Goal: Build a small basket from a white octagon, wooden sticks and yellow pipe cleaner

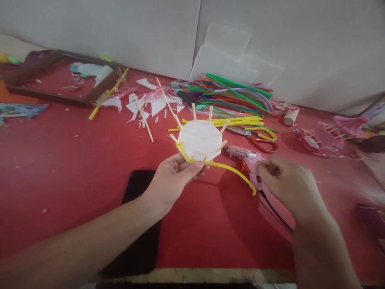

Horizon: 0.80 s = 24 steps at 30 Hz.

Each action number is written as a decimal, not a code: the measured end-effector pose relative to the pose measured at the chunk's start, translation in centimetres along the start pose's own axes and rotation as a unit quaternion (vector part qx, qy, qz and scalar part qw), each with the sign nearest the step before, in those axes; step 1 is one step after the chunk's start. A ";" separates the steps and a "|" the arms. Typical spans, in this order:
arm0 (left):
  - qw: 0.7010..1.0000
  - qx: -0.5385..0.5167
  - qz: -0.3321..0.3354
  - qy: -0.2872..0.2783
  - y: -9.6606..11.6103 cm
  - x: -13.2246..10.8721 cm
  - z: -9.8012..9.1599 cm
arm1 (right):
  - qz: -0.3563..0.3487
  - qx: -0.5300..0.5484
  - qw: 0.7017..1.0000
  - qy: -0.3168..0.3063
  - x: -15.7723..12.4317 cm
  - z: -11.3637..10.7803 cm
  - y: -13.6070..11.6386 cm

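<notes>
The left hand (168, 180)'s fingers are holding a stick-rimmed white disc (200, 139) and yellow pipe cleaner (230, 167) above the worktop (75, 160). A pink glue gun (250, 159) is lying beside the right hand (287, 184), whose fingers are forming a curl, their grip unclear.

A brown rectangular frame (96, 93) lies back left, a glossy black rectangular device (138, 251) near the front edge — and a short pale cylindrical roll (291, 116) back right.
</notes>
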<state>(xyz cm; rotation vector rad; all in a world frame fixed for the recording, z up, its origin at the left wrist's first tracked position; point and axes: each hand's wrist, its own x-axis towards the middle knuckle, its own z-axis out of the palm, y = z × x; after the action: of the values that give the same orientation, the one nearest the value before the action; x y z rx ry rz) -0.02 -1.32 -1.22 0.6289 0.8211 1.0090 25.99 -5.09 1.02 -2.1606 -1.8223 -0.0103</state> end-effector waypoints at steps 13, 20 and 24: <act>0.994 0.100 0.014 -0.029 -0.2 -0.4 -0.3 | -0.195 0.297 0.935 -0.020 -2.1 0.5 -6.3; 0.997 0.068 0.015 -0.031 -0.2 -0.5 0.0 | -0.184 0.265 0.946 0.001 -1.9 0.7 -6.1; 0.993 0.111 0.044 0.013 -0.4 -0.3 -0.3 | -0.092 0.298 0.947 -0.081 -1.7 0.1 -5.3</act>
<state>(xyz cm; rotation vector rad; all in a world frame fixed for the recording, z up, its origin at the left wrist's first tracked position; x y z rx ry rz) -0.14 -1.68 -1.59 0.8482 0.9433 1.0151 20.54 -5.94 1.79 -1.6015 -1.8023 0.6111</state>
